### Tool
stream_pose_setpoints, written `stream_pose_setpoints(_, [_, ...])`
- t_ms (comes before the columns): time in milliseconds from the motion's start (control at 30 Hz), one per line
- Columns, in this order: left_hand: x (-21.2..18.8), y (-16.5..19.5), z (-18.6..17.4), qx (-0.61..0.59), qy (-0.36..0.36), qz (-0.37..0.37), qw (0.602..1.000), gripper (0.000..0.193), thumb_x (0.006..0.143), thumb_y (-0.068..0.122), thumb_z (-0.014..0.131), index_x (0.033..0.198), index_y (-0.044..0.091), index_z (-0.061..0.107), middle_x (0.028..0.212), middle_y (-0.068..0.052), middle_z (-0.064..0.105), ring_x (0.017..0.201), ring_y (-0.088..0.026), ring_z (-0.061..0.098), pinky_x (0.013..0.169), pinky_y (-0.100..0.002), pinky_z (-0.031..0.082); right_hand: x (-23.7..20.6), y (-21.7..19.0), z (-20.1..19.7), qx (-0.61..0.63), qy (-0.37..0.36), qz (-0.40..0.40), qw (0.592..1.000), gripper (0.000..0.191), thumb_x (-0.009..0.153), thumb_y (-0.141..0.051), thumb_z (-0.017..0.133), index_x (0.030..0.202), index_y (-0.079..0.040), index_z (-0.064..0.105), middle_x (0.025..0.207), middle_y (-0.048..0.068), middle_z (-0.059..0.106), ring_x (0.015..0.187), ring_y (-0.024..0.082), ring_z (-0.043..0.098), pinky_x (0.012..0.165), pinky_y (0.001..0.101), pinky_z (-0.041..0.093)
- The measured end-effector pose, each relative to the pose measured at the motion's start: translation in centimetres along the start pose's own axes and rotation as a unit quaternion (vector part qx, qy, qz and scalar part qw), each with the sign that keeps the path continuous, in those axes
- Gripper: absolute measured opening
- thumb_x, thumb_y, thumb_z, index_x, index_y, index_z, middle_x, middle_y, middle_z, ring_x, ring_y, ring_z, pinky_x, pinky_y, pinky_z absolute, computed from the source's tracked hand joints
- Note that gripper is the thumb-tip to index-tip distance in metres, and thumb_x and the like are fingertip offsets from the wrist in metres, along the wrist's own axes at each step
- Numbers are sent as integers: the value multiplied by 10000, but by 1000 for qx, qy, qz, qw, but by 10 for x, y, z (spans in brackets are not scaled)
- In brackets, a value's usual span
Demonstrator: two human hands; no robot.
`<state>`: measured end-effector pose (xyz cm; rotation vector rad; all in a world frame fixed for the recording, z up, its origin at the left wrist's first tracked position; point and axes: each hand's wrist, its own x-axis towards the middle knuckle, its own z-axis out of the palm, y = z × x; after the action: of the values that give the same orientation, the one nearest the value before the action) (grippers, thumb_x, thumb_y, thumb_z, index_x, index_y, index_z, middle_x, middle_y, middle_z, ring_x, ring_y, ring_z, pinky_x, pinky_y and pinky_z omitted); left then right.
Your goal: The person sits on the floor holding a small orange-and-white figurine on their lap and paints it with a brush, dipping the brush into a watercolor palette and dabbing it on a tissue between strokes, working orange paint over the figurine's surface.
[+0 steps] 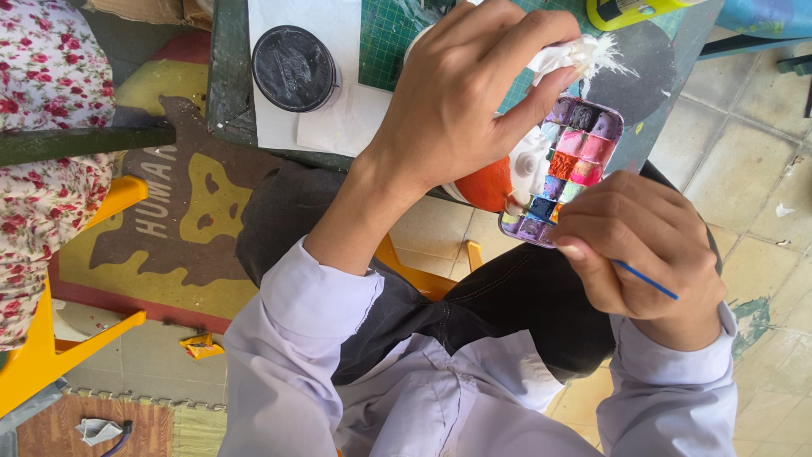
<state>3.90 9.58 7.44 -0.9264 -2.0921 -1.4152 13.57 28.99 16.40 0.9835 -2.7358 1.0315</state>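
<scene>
My left hand (465,101) reaches over the table edge with its fingers closed on a crumpled white tissue (579,52). Under its palm shows an orange and white rounded object (495,182); whether the hand grips it is hidden. Just beneath the fingertips lies a small purple paint palette (579,156) with several coloured wells. My right hand (647,250) is closed on a thin blue paintbrush (647,281) and rests against the palette's near corner. The brush tip is hidden behind the fingers.
A black-lidded jar (296,68) stands on white paper (338,127) on a dark green table (224,76), beside a green cutting mat (385,34). A yellow object (626,10) lies at the far edge. At left are a yellow chair (34,347) and a person's floral clothing (42,127).
</scene>
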Motion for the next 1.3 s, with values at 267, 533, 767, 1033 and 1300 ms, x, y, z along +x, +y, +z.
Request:
stream_pose_setpoints(267, [-1, 1, 1, 4, 7, 0, 1000, 248, 1033, 166, 797, 1189, 91, 619, 947, -25, 621, 899, -204, 629, 811, -339, 537, 0, 2, 2, -16, 1, -6, 1000, 107, 953, -31, 701, 895, 23, 628, 838, 138, 662, 749, 313, 675, 683, 402, 539])
stream_pose_setpoints(533, [-2, 2, 2, 3, 7, -4, 1000, 253, 1034, 169, 793, 1195, 106, 608, 932, -21, 601, 885, -201, 620, 769, -328, 530, 2, 1, 4, -12, -8, 4, 1000, 101, 962, -24, 701, 911, 17, 624, 865, 145, 664, 781, 313, 681, 726, 404, 564])
stream_pose_setpoints(767, [-2, 2, 4, 2, 5, -12, 1000, 258, 1028, 166, 782, 1210, 110, 609, 959, -29, 619, 905, -222, 633, 803, -338, 532, 10, 1, 5, -22, 3, 22, 1000, 68, 963, 19, 678, 939, 43, 620, 880, 159, 671, 818, 336, 692, 710, 404, 549])
stream_pose_setpoints(1033, [-2, -2, 2, -20, 10, -10, 1000, 271, 1059, 164, 767, 1250, 95, 588, 1120, -45, 677, 1022, -251, 668, 889, -367, 536, 6, 2, 5, 5, 13, 45, 999, 73, 998, 7, 675, 948, 20, 623, 904, 143, 668, 784, 301, 674, 683, 361, 536])
stream_pose_setpoints(1300, [-4, -1, 2, -17, 13, -9, 1000, 281, 1059, 160, 756, 1265, 101, 574, 1131, -42, 665, 993, -244, 661, 892, -363, 533, -1, -3, 3, 24, 31, 62, 997, 79, 1000, -12, 665, 947, 15, 613, 884, 126, 663, 761, 273, 667, 680, 345, 541])
